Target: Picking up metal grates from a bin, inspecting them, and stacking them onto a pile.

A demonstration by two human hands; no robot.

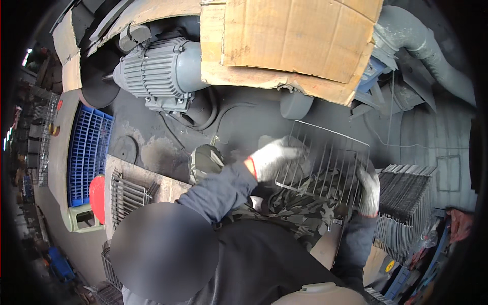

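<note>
A rectangular wire rack [329,168] with thin parallel bars is held tilted over my lap, in front of camouflage trousers. My left hand [274,158], in a white knit glove with a red cuff, is at the rack's left side, its fingers closed on the bars and somewhat blurred. On the opposite side, my gloved right hand [369,190] grips the rack's right edge. Beyond the rack, a rounded grey wheel-like part [296,104] shows below a cardboard cover [290,40].
A tall stack of wire racks [404,203] stands close to my right hand. More racks [127,199] lie on a board at left, near a blue plastic crate [90,155]. A grey electric motor [157,68] sits ahead; a ribbed duct [432,51] bends at far right.
</note>
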